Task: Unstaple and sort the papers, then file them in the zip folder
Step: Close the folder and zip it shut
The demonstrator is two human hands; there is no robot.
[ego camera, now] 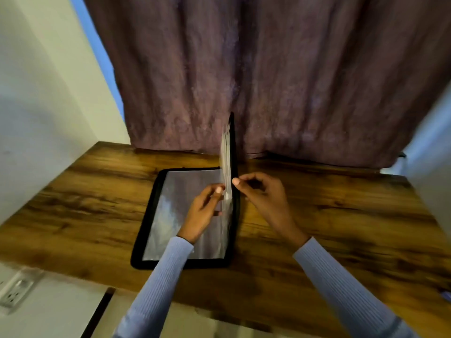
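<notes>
A black-edged zip folder (146,228) lies open on the wooden table, its left half flat with shiny clear sleeves. Its right cover (231,142) stands upright on edge, with pale sleeves or papers (225,162) pressed against it. My left hand (202,213) rests over the flat half, thumb and fingers pinching the lower part of the upright sheets. My right hand (261,193) is just right of the upright cover, thumb tip touching its edge, fingers curled. The picture is blurred, so I cannot tell single papers or staples apart.
The wooden table (341,215) runs from a white wall on the left to a pale surface on the right. A purple curtain (268,81) hangs behind its far edge. A wall socket (14,291) sits low at the left.
</notes>
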